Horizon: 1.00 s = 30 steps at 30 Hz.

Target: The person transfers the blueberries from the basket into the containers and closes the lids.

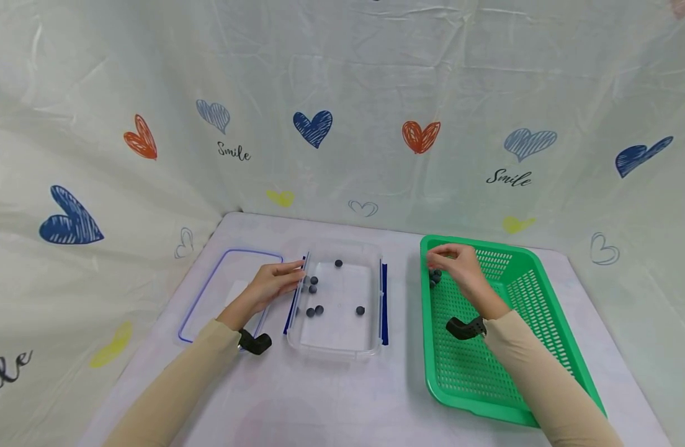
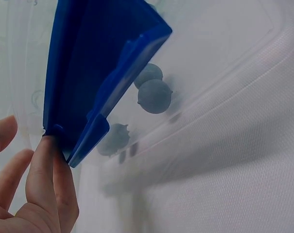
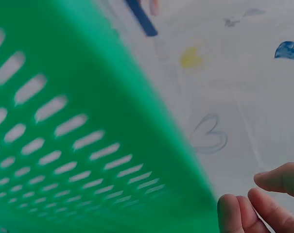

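Heart-printed sheeting [image 1: 353, 68] backs the counter [image 1: 331, 397], where the parted left grip [image 1: 275, 284] touches the container [image 1: 339, 329] and the parted right grip [image 1: 456, 263] hangs beside dark balls [image 1: 437, 274] in the right-edge basket [image 1: 476, 372].

Basket rim [image 3: 137, 80] blurred in right wrist view, left sleeve [image 1: 172, 385] cut off

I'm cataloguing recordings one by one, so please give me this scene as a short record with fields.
Left hand: the left hand touches the blue side latch of the clear container
Right hand: the right hand is over the green basket's left edge; no held item is visible
Clear container: open, holding several dark blueberry-like balls
Green basket: perforated, right of the container, with a few similar balls near its left wall
Lid: clear with blue edging, left of the container
Backdrop: printed with hearts and "Smile"
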Available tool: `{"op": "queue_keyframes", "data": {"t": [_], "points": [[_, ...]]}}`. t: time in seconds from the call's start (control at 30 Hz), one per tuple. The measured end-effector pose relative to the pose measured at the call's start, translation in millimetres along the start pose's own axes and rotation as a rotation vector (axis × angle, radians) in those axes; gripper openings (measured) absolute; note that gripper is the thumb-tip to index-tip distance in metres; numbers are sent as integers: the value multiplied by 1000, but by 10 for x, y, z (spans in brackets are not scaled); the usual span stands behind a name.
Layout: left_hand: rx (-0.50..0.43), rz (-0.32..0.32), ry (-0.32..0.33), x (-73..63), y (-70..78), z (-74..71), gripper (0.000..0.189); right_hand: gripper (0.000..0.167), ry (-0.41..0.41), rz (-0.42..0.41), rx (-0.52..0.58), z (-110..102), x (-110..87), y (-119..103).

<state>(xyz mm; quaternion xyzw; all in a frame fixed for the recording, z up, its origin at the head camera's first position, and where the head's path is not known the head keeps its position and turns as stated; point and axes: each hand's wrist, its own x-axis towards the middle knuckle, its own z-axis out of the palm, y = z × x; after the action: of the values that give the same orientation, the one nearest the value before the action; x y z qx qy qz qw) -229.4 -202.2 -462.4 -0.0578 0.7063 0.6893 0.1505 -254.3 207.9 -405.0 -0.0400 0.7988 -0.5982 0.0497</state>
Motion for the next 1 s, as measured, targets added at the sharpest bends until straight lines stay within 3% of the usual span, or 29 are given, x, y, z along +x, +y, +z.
{"op": "queue_keyframes", "data": {"t": [0.43, 0.63, 1.0], "points": [[-3, 3, 7, 30, -23, -5, 49, 28, 134, -9, -246, -134, 104, 394], [-4, 5, -2, 29, -16, -2, 49, 29, 182, 34, -294, -148, 189, 583], [-19, 2, 1, 13, 3, 3, 49, 30, 194, 115, -333, -159, 289, 849]]}}
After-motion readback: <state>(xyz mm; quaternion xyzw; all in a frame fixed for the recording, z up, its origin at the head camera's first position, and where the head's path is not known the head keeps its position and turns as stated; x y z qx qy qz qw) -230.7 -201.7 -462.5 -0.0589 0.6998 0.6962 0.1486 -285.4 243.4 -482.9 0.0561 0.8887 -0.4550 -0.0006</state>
